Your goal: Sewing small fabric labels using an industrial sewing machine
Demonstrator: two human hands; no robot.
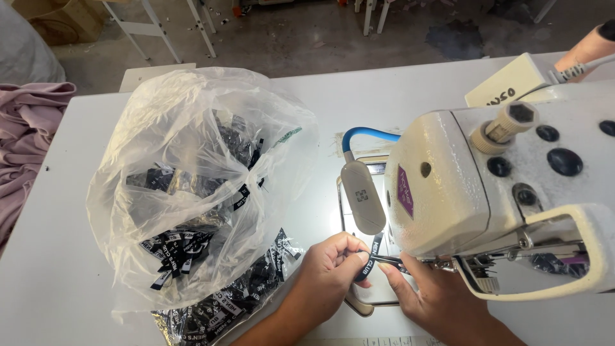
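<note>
Currently both hands work at the needle area of the cream sewing machine (448, 192). The left hand (327, 272) pinches a small black woven label (370, 259) between thumb and forefinger; the right hand (435, 298) grips the same label from the other side, its fingertips close under the machine head. The label sits just in front of the machine's small lamp (362, 197) — lit and aimed down. A clear plastic bag (186, 160) of spare labels lies to the left on the white table (51, 275). Judged step: positioning the label. Next move calls for steady alignment — fingers kept clear of the needle.
</note>
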